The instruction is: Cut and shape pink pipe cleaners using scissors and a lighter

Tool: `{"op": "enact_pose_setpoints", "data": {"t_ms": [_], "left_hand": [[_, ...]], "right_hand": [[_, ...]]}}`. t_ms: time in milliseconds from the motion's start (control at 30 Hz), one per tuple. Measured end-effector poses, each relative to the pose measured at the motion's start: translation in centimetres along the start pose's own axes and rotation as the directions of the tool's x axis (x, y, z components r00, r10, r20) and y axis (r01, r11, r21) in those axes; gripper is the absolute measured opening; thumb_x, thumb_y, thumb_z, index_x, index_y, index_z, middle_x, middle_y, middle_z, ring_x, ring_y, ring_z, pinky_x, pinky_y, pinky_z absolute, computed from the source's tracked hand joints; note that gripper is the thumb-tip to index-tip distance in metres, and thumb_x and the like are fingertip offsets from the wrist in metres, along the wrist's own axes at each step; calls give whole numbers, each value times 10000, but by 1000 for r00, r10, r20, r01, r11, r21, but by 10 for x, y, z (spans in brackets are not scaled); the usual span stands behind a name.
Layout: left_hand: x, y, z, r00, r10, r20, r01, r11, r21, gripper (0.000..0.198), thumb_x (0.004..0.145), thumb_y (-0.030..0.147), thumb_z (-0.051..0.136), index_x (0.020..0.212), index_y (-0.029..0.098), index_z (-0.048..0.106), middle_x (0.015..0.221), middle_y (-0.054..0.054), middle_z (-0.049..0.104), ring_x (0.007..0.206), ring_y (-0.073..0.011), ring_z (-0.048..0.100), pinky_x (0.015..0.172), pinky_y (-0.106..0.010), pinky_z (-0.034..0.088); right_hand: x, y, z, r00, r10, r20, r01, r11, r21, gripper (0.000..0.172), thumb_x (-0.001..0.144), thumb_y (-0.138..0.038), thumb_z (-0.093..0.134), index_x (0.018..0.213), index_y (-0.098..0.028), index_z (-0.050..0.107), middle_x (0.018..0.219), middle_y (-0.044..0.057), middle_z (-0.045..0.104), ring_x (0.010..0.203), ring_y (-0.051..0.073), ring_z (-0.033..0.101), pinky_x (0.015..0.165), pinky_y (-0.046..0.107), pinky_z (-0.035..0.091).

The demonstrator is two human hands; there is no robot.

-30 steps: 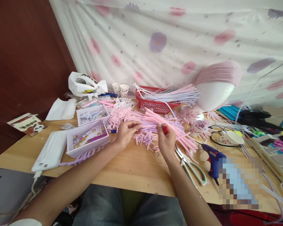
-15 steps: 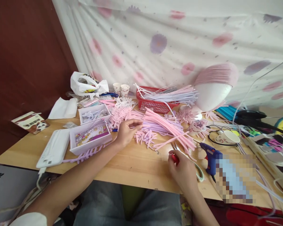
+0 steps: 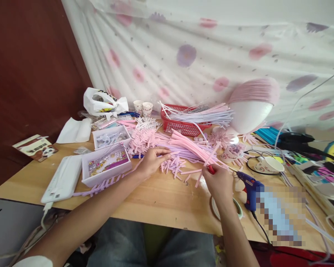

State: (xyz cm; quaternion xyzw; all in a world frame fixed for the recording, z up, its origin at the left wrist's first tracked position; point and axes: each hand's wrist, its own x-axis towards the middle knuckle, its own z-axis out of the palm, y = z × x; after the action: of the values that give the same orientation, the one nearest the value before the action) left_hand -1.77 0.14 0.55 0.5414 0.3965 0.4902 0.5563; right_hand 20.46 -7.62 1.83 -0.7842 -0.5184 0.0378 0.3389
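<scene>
Right hand (image 3: 219,182) fingers clench a small red tool (image 3: 211,170) at centre frame, touching the pink strips (image 3: 183,148). Left hand (image 3: 150,162) fingers rest on them, grip unclear. Scissors (image 3: 237,209) and a glue gun (image 3: 250,185) lie lower right on the tabletop (image 3: 161,196).

A red basket (image 3: 183,128) stands at the back of the wooden surface (image 3: 161,198), beside a white foam head (image 3: 250,115). Paper cups (image 3: 143,107) and a plastic bag (image 3: 102,102) sit further left. Two white bead boxes (image 3: 107,167) lie near a white power strip (image 3: 62,178). A blue glue gun (image 3: 249,183) rests on the right. A floral curtain (image 3: 197,55) hangs behind.
</scene>
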Motion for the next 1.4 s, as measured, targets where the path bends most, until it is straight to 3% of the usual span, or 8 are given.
{"op": "enact_pose_setpoints", "data": {"t_ms": [67,167,333,533,767,1400], "left_hand": [[-2,0,3,994,-107,15,108,983,-147,224,622,300,855,785,168,776,843,-52,733,798,-167,659,796,-299,545],[-5,1,5,967,-247,60,253,907,-336,263,608,291,875,790,148,749,775,-26,711,677,-107,635,703,-238,544],[-10,7,8,919,-365,145,392,825,-407,182,690,198,820,806,130,699,799,-61,731,706,-135,696,676,-238,568],[-15,11,12,905,-361,225,425,800,-424,191,750,222,773,837,151,618,871,-104,761,773,-208,743,715,-307,592],[-15,2,11,897,-352,267,435,809,-396,241,740,274,793,880,143,647,940,-138,767,867,-248,747,737,-324,590],[-17,1,15,902,-303,307,412,815,-408,316,662,250,857,834,138,618,892,-109,757,821,-221,737,761,-321,582]], "right_hand": [[-9,-6,-7,999,-29,-15,30,993,115,305,779,-347,582,521,-204,504,472,-25,394,514,144,388,520,274,275],[-30,-24,-9,985,-113,127,65,941,332,245,807,-366,581,655,-185,645,558,-10,523,547,150,441,544,270,318],[-55,-52,4,907,-221,360,45,898,438,183,802,-284,566,673,-185,649,565,-18,526,548,140,448,546,260,324],[-52,-50,22,879,-243,411,25,883,469,158,763,-233,518,612,-188,531,564,-40,408,560,123,376,539,255,268],[-50,-43,27,863,-252,437,13,877,479,211,713,-221,500,582,-217,335,567,-53,285,564,113,292,526,252,226],[-49,-40,30,841,-242,483,-46,858,511,168,653,-208,448,589,-227,294,575,-54,270,568,112,267,537,271,196]]}}
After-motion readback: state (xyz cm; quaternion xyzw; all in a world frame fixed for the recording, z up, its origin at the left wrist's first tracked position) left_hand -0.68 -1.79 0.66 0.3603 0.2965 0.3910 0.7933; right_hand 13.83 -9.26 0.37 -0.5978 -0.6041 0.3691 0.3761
